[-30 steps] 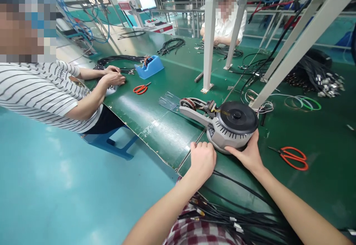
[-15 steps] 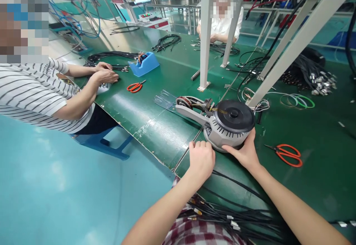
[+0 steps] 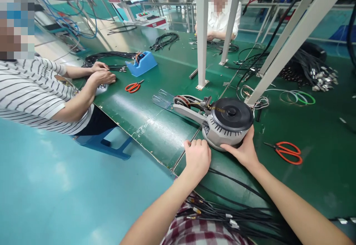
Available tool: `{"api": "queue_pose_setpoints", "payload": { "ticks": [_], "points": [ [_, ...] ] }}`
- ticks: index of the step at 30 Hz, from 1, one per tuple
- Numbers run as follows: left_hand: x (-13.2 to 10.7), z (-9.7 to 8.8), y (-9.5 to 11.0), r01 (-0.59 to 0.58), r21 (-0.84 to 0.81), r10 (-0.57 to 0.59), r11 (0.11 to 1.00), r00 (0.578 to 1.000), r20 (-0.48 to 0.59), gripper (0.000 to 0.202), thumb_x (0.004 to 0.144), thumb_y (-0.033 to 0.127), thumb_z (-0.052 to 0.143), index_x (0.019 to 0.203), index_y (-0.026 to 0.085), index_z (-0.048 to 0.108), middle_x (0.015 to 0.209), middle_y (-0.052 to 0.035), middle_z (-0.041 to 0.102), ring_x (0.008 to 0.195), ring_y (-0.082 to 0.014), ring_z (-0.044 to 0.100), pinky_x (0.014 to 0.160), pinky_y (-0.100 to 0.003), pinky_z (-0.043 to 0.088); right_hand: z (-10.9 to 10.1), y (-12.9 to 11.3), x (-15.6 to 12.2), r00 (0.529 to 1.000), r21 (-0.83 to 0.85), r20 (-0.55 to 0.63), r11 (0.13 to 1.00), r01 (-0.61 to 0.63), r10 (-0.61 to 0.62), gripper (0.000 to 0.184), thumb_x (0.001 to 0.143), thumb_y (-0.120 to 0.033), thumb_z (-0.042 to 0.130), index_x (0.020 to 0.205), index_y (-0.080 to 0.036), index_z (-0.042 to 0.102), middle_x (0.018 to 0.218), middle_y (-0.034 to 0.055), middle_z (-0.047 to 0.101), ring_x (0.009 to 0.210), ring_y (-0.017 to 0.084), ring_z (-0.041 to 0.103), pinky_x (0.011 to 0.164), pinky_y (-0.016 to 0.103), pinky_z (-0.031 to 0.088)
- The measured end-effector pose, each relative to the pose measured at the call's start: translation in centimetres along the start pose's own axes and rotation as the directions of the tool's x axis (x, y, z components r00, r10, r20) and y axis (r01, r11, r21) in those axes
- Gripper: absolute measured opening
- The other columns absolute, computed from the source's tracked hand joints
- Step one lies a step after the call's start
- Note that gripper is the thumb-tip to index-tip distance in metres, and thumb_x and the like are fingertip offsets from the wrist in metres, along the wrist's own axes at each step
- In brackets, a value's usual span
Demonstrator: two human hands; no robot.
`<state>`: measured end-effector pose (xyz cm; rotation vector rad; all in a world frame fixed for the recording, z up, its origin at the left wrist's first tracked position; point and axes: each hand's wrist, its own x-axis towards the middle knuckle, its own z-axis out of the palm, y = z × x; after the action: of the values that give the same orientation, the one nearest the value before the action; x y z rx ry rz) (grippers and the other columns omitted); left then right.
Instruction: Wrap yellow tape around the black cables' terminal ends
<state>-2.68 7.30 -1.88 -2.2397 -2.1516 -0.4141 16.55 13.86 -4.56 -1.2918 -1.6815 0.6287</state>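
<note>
A round grey tape dispenser [image 3: 224,135] with a black turntable top sits on the green table; its arm, carrying a tape roll [image 3: 181,102], points left. My right hand [image 3: 246,150] is wrapped round the near right side of its base, thumb in front. Just left of the base, my left hand [image 3: 198,156] is curled into a fist near the table edge. Whatever its fingers may hold is hidden. Black cables [image 3: 236,180] run from beside my left wrist under my right forearm, and a bundle of cables [image 3: 230,215] lies over my lap.
Orange-handled scissors [image 3: 289,152] lie to the right, another pair of scissors [image 3: 133,86] further left. A blue tape holder [image 3: 143,64] stands near a co-worker's hands [image 3: 101,75]. White posts [image 3: 202,33] rise from the table. Cable bundles [image 3: 308,67] lie at the back right.
My left fist has shifted slightly left, a little further from the dispenser's base. My right hand keeps its grip. The whole view has moved slightly.
</note>
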Motion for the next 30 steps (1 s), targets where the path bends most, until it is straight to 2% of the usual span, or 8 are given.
{"api": "queue_pose_setpoints", "payload": {
  "ticks": [6,10,14,17,21,23,27,30],
  "points": [
    [-1.4,0.9,3.3,-0.082,-0.084,0.086,0.993,0.995,0.041,0.015,0.094,0.017,0.051,0.084,0.016,0.063,0.082,-0.0085,0.066,0.080,-0.0256,0.058,0.088,-0.046,0.032,-0.1,0.0,0.1,1.000,-0.017,0.009,1.000,0.005,-0.005,0.143,0.056,-0.062,0.090,0.160,-0.020,0.002,0.162,0.0191,0.020,0.146,0.039,0.032,0.122,0.058,0.025],
    [-0.8,-0.1,1.2,-0.124,-0.053,0.126,0.991,0.992,0.032,0.020,0.097,0.020,0.049,0.083,0.017,0.063,0.083,-0.0084,0.067,0.081,-0.0260,0.059,0.087,-0.046,0.031,-0.1,0.1,0.0,1.000,-0.007,0.005,1.000,-0.001,0.001,0.141,0.054,-0.061,0.091,0.160,-0.020,0.007,0.162,0.0177,0.021,0.147,0.038,0.031,0.123,0.057,0.025],
    [0.3,-0.8,-1.3,-0.068,0.008,0.068,0.998,0.998,0.018,0.023,0.099,0.021,0.047,0.083,0.018,0.062,0.084,-0.0084,0.067,0.083,-0.0264,0.059,0.089,-0.046,0.030,-0.1,0.2,0.0,1.000,0.005,0.005,1.000,-0.014,0.014,0.142,0.055,-0.061,0.091,0.161,-0.021,0.005,0.163,0.0167,0.020,0.148,0.037,0.030,0.123,0.058,0.025],
    [0.2,-0.3,-0.7,-0.055,0.009,0.055,0.998,0.998,0.027,0.021,0.098,0.019,0.047,0.083,0.018,0.062,0.083,-0.0080,0.066,0.082,-0.0258,0.059,0.089,-0.045,0.030,-0.1,0.2,0.0,1.000,0.002,0.005,1.000,-0.015,0.015,0.143,0.055,-0.061,0.091,0.161,-0.021,0.004,0.164,0.0169,0.019,0.148,0.038,0.030,0.123,0.058,0.025],
    [-0.9,0.5,2.0,-0.116,-0.059,0.119,0.991,0.992,0.041,0.016,0.096,0.017,0.050,0.085,0.017,0.062,0.083,-0.0078,0.066,0.081,-0.0250,0.058,0.087,-0.043,0.032,0.0,0.2,0.0,1.000,-0.007,0.005,1.000,-0.009,0.009,0.143,0.055,-0.061,0.091,0.161,-0.021,0.003,0.164,0.0174,0.019,0.147,0.037,0.031,0.123,0.058,0.025],
    [-1.2,0.4,2.5,-0.143,-0.076,0.146,0.987,0.988,0.044,0.017,0.096,0.018,0.049,0.085,0.017,0.062,0.083,-0.0072,0.066,0.080,-0.0246,0.058,0.086,-0.043,0.032,0.0,0.2,-0.1,1.000,-0.009,0.009,1.000,-0.007,0.007,0.143,0.055,-0.061,0.091,0.161,-0.020,0.003,0.164,0.0174,0.019,0.147,0.037,0.031,0.123,0.057,0.025],
    [-0.2,-0.6,0.2,-0.149,-0.024,0.150,0.989,0.988,0.042,0.022,0.098,0.021,0.048,0.081,0.019,0.061,0.081,-0.0072,0.067,0.081,-0.0252,0.059,0.087,-0.045,0.031,-0.1,0.1,0.0,1.000,-0.007,0.008,1.000,-0.010,0.011,0.143,0.056,-0.062,0.090,0.161,-0.021,0.002,0.164,0.0171,0.018,0.148,0.037,0.030,0.123,0.058,0.025],
    [0.5,-0.8,-1.0,-0.090,0.021,0.090,0.996,0.995,0.034,0.022,0.098,0.020,0.047,0.081,0.019,0.062,0.082,-0.0078,0.066,0.083,-0.0260,0.059,0.088,-0.046,0.030,-0.2,0.0,0.1,1.000,0.003,0.008,1.000,-0.004,0.003,0.142,0.056,-0.062,0.090,0.161,-0.022,0.004,0.164,0.0160,0.018,0.149,0.037,0.028,0.123,0.057,0.024]
  ]
}}
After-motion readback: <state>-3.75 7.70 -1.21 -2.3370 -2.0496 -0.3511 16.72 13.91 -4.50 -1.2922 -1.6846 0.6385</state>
